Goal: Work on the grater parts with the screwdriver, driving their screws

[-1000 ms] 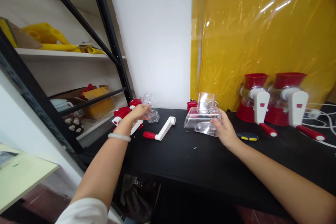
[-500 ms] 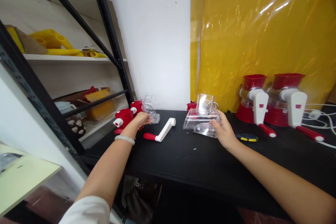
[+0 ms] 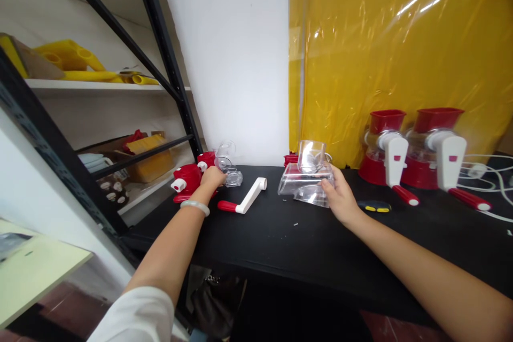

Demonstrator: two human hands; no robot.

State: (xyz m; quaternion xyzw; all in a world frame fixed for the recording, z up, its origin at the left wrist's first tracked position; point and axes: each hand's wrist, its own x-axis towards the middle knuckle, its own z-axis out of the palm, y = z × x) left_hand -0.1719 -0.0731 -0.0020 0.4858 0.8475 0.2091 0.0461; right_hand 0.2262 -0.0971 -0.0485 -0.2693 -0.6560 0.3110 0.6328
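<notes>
My right hand (image 3: 340,195) grips a clear plastic housing (image 3: 306,176) above the black tabletop (image 3: 256,246). On the left, my left hand (image 3: 213,177) reaches among red bases (image 3: 187,179) and clear round parts (image 3: 233,178); its fingertips are hidden, so what they hold, if anything, does not show. Between the hands lies a white crank (image 3: 252,196) with a red handle (image 3: 227,206). A dark tool with yellow marks (image 3: 374,207) rests to the right of my right hand.
Two assembled red-and-white machines (image 3: 387,149) stand at the right, with white cables (image 3: 491,176) beside them. Shelving with a black frame (image 3: 160,26) rises at the left. Yellow plastic sheeting (image 3: 401,53) hangs behind. A pale table (image 3: 40,262) is at lower left.
My left hand has shifted slightly left, away from the clear round parts, toward the red bases. My right hand still grips the clear housing. The view has shifted slightly.
</notes>
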